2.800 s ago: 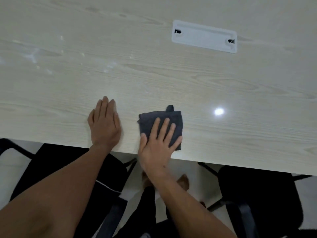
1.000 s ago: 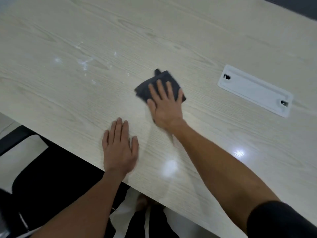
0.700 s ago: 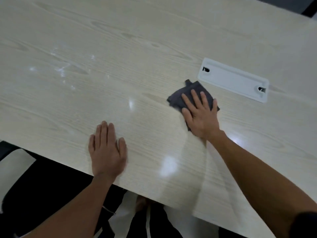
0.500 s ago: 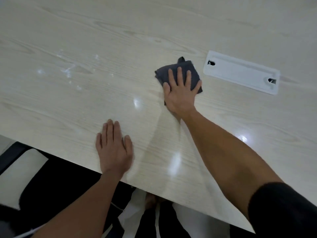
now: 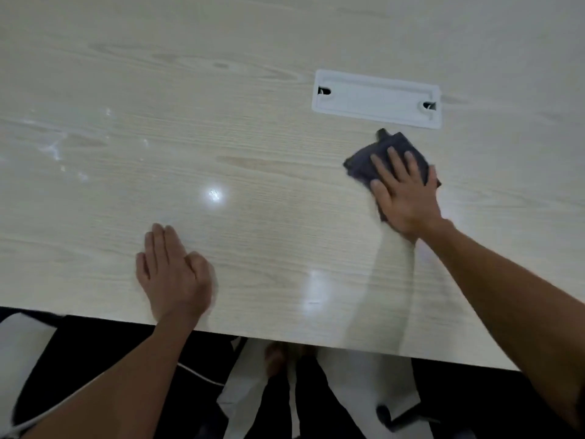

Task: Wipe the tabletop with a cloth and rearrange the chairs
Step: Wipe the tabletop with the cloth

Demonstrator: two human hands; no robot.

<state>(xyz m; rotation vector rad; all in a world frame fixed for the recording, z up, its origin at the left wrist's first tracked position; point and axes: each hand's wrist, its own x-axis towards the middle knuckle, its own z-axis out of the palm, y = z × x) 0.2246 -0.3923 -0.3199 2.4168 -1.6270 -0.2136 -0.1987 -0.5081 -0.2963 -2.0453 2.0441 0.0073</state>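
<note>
Flat under right hand (image 5: 408,198) — cloth (image 5: 364,166), fingers spread.

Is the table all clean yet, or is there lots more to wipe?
Not yet. The right hand presses the dark cloth flat beside the white cable cover, mid-wipe, while the left hand leans on the tabletop. White smudges remain far left. The black chairs remain tucked at the near edge, not yet rearranged.

Cloth (image 5: 373,161) half hidden under right hand (image 5: 406,198); chair (image 5: 79,353) under tabletop (image 5: 253,137).
</note>
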